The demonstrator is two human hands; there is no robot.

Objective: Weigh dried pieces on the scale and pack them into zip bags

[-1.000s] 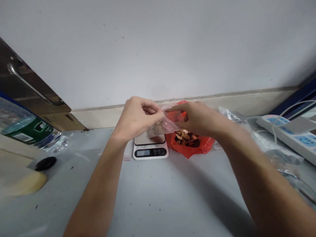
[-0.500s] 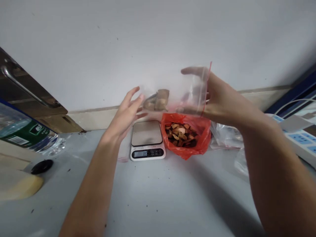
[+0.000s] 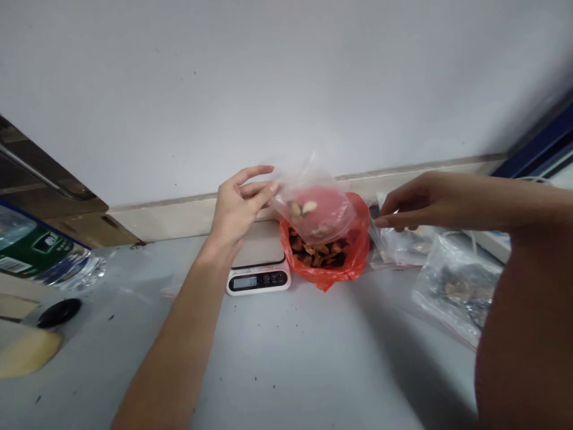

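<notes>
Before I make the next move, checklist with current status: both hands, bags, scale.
1. Left grip on the held clear bag: ok, at the bag's edge.
2. Right grip apart from that bag: ok.
3. Right grip free of the other clear bags: cannot tell, contact unclear.
4. Red bag open: ok, brown pieces visible inside.
5. Scale display on: ok, exact reading blurred.
6. Held bag sealed: cannot tell.
</notes>
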